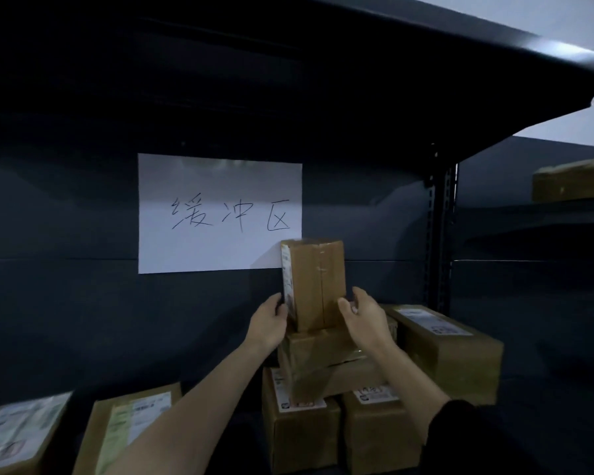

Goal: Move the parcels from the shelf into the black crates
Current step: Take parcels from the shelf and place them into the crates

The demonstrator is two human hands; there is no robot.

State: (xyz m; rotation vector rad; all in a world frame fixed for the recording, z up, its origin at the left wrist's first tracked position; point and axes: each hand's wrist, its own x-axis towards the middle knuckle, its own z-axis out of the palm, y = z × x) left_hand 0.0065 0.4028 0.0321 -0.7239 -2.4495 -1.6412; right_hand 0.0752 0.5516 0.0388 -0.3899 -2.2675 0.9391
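An upright brown cardboard parcel (pixel 314 281) with a label on its left side stands on top of a stack of parcels on the shelf. My left hand (pixel 270 323) grips its lower left edge and my right hand (pixel 364 318) grips its lower right side. Under it lies a flat taped parcel (pixel 323 358), which rests on two boxes, one on the left (pixel 299 430) and one on the right (pixel 378 430). No black crate is in view.
More parcels lie on the shelf: a long one (pixel 450 347) at the right and two (pixel 124 426) (pixel 18 430) at the lower left. A white paper sign (pixel 216 200) hangs on the dark back panel. Another shelf board (pixel 460 63) runs overhead; a neighbouring bay holds a box (pixel 570 181).
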